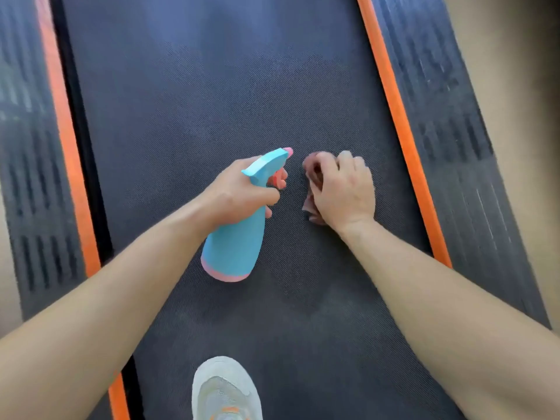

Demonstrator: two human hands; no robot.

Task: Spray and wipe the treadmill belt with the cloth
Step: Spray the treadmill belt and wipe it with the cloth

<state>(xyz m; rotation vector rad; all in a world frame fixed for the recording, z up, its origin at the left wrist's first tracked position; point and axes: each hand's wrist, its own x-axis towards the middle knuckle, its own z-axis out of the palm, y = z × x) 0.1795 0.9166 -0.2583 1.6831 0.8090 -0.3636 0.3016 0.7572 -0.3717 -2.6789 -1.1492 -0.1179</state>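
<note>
The dark textured treadmill belt (212, 95) fills the middle of the view. My left hand (239, 189) grips the neck of a light-blue spray bottle (235, 244) with a pink base and pink nozzle, a finger on the trigger, the nozzle pointing up the belt. My right hand (345, 192) holds a crumpled brownish-pink cloth (313, 177) down on the belt just right of the bottle. Most of the cloth is hidden under the hand.
Orange strips (397, 116) line both sides of the belt, with dark ribbed side rails (448, 116) beyond them. A white shoe with orange accents (225, 389) stands on the belt at the bottom middle.
</note>
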